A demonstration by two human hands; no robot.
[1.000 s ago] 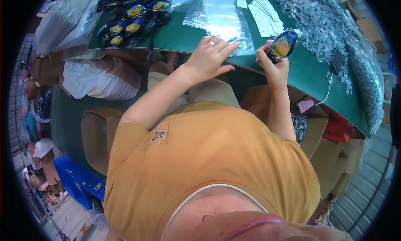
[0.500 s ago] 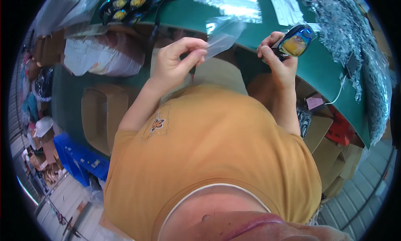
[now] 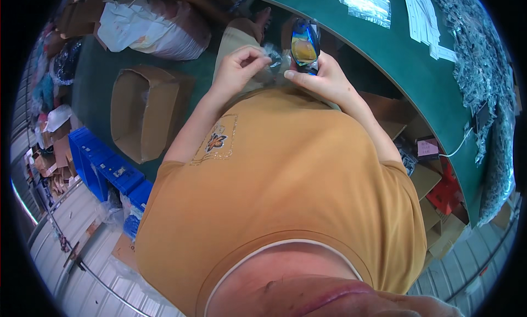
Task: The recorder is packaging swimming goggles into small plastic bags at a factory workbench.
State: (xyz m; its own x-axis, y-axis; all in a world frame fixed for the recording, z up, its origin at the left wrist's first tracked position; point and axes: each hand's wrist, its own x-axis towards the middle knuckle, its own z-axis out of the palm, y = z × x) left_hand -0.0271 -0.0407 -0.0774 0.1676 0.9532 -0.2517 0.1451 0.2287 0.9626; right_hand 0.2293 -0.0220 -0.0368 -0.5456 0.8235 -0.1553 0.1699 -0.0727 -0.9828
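The left hand [image 3: 236, 71] pinches a clear bag [image 3: 275, 56], contents unclear, beside mirrored goggles [image 3: 304, 48] gripped by the right hand [image 3: 326, 79].

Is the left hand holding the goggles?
No, the right hand grips the goggles, while the left hand pinches a clear bag.

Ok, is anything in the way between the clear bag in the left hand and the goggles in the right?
Nothing visible: the clear bag, pinched by the left hand, is just left of the goggles in the right hand. Whether they touch, I can't tell.
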